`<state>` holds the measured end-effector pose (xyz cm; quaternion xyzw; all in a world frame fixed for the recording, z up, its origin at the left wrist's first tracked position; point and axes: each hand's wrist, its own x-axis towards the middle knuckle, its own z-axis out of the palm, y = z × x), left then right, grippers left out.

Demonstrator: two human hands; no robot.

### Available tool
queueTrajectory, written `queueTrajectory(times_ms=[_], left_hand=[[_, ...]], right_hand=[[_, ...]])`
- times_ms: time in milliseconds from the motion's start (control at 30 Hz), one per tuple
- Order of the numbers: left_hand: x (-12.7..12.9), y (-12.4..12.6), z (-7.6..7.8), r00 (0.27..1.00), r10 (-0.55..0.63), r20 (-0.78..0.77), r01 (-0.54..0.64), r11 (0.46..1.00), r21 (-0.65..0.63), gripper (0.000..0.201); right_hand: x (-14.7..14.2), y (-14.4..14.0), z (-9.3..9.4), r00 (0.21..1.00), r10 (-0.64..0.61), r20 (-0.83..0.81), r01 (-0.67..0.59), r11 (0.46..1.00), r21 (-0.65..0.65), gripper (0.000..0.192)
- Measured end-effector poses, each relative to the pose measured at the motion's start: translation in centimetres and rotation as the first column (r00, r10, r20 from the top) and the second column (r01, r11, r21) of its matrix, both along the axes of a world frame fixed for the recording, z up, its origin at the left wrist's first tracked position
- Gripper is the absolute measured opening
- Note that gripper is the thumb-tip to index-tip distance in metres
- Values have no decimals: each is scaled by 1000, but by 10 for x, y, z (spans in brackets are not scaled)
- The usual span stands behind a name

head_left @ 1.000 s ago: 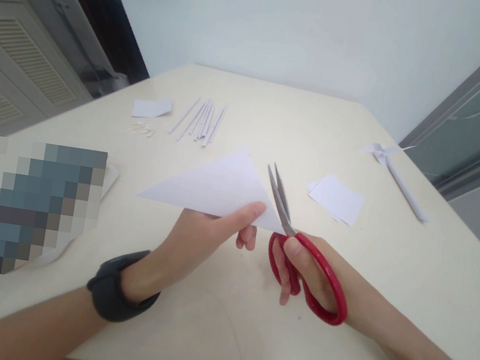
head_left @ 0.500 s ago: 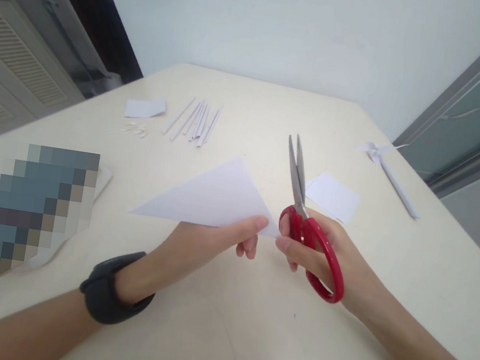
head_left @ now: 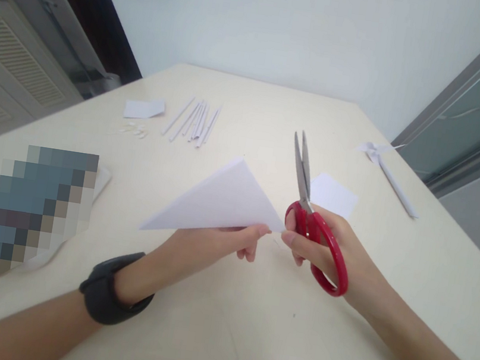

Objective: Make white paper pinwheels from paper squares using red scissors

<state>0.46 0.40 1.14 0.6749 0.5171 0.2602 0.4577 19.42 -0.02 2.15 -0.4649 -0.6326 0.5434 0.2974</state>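
On your far left, a blurry blocked-out patch (head_left: pixel 18 213) covers part of the table (head_left: pixel 219 321). Past it, near the back of the table, a small piece of white paper (head_left: pixel 143 108) lies flat. Some tiny white bits (head_left: pixel 132 129) sit just in front of it. Next to them is a bunch of thin white paper sticks (head_left: pixel 192 120), lying close side by side.

Your left hand (head_left: pixel 212 245) has a black band (head_left: pixel 113 287) on its wrist. The thumb and fingers of that hand are pinched tight on the bottom edge of a white paper triangle (head_left: pixel 221 201). You hold the triangle up above the middle of the table. Its long point sticks out to your left and its short corner points toward your other hand.

Your right hand (head_left: pixel 328 250) is wrapped around the red handles of the scissors (head_left: pixel 311 215). The gray blades point up and away from you. They are open just a tiny bit at the tips. The blades are just beside the right corner of the triangle and do not touch it.

Behind the scissors, a flat white square sheet (head_left: pixel 332 195) lies on the table. Far to your right, near the table edge, lies a paper pinwheel (head_left: pixel 388 169) on a long white stick.
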Motion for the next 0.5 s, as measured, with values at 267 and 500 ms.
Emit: queueTrajectory(times_ms=[267, 500], left_hand=[[-5, 9, 0, 954, 55, 294, -67, 997, 30, 31], [-13, 20, 1, 908, 89, 410, -132, 988, 79, 24]], right_hand=[[6, 7, 2, 999, -38, -35, 40, 998, 54, 17], [16, 16, 1, 995, -92, -27, 95, 988, 121, 19]])
